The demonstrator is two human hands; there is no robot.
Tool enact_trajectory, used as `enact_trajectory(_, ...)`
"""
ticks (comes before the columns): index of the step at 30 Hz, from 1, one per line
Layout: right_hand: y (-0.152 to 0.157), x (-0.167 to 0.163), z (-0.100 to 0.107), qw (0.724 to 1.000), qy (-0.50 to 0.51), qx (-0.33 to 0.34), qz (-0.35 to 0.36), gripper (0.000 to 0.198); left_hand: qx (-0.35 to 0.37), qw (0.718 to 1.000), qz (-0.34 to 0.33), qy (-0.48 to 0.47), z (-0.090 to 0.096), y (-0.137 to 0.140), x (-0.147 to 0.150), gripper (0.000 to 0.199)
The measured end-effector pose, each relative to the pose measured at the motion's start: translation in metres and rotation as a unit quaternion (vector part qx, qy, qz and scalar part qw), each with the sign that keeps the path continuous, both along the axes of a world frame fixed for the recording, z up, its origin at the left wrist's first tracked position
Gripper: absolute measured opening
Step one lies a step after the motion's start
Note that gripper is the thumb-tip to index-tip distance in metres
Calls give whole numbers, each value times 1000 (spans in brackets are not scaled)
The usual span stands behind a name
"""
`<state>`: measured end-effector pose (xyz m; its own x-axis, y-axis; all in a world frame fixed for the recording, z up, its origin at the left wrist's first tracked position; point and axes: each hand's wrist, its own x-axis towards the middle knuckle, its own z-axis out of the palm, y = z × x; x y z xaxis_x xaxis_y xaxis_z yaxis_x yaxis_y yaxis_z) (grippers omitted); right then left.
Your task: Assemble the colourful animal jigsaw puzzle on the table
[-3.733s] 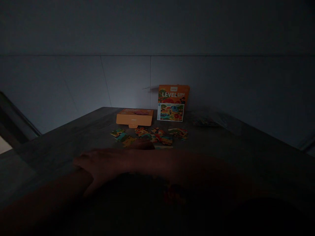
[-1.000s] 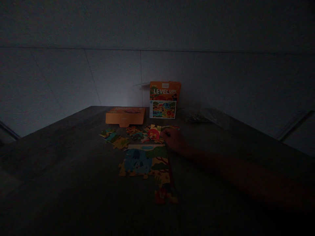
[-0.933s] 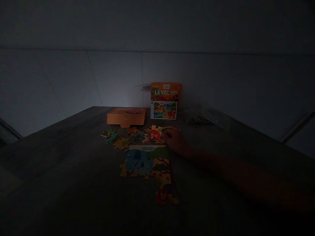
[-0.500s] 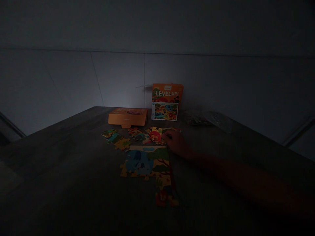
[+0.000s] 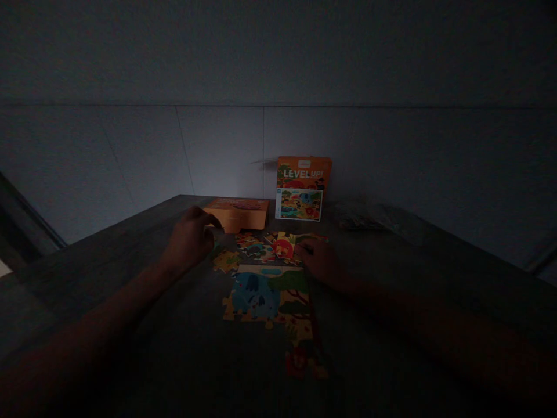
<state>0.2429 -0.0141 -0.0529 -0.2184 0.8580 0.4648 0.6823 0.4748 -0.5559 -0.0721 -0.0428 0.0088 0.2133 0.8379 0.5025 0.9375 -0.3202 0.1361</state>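
In dim light, my left hand hovers over loose puzzle pieces at the left, in front of the lying orange box. Its fingers curve forward with a gap between index finger and thumb, and nothing shows in them. My right hand is closed at the right edge of a puzzle piece with a red lion, pinching it. More loose pieces lie between the hands. Nearer to me lies a joined puzzle section with blue elephants, a green tree and a strip running down its right side.
An orange puzzle box stands upright against the wall, a picture card at its front. A second orange box lies flat to its left. Clear plastic bags lie at the back right of the dark table.
My left hand has come into view from the left, reaching over the left loose pieces. My right hand stays by the lion piece. The view has tilted slightly, shifting everything down and right.
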Motion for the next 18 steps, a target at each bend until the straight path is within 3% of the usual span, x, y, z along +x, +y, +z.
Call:
enact_trajectory(3,0,0,1,1000,2,-2,5,26,-29,999,-36,28,-11,8,-1,24)
enact_trajectory(8,-1,0,1,1000,4,5,17,26,-46,996,-53,50,-14,9,-6,27)
enact_trajectory(12,-2,-1,1,1000,-1,13,18,26,-146,980,-88,101,-25,3,-2,52)
enact_trajectory(14,-3,-2,2,1000,-5,15,17,25,-190,973,-89,97,-31,3,0,56)
enact_trajectory(18,-5,-3,4,999,-3,15,33,25,-193,975,-89,64,-37,7,0,53)
